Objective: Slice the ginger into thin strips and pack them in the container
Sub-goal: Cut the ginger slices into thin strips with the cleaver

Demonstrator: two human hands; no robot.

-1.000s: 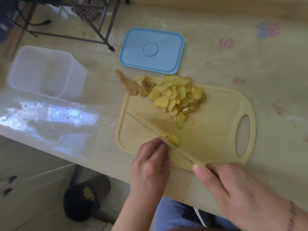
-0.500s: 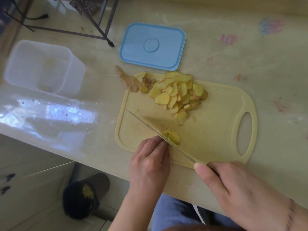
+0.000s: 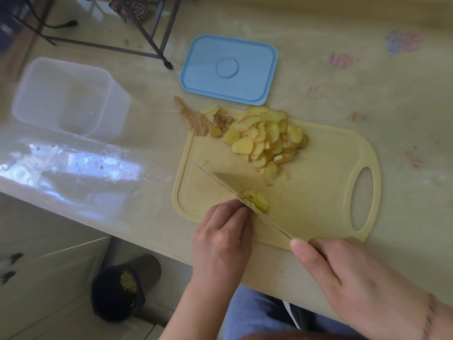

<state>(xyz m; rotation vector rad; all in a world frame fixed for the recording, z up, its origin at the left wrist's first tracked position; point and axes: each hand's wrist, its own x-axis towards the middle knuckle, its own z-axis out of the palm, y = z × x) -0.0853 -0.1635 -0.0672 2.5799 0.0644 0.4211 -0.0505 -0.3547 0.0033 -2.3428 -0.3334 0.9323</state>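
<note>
**Mid-cut on the yellow board, container off to the side**

So you've got the cutting board (image 3: pixel 318 192) as home base, lying flat on the counter (image 3: pixel 367 94) with its handle hole pointing away from the container side. Your right hand (image 3: pixel 362 283) is wrapped around the knife handle just off the board's near edge, thumb stretched forward along the top; the handle itself is hidden under your fingers. The knife (image 3: pixel 220 185) runs diagonally across the near part of the board, tip toward the board's corner closest to the container.

Your left hand (image 3: pixel 221 236) sits at the board's near edge with fingers curled and bunched tight, fingertips pressed down on a small stack of ginger (image 3: pixel 256 201) right against the blade. Some of that piece is hidden behind the blade and your fingers, so you can't tell how much is left.

At the far side of the board there's a pile of ginger slices (image 3: pixel 264 137), round-ish coins, not strips. A scrap of peel (image 3: pixel 193 117) hangs off the board's far corner onto the counter.

The clear container (image 3: pixel 71 99) stands well apart from the board, open, looks like nothing much inside. Its blue lid (image 3: pixel 229 69) lies flat just beyond the board's far edge.
</note>
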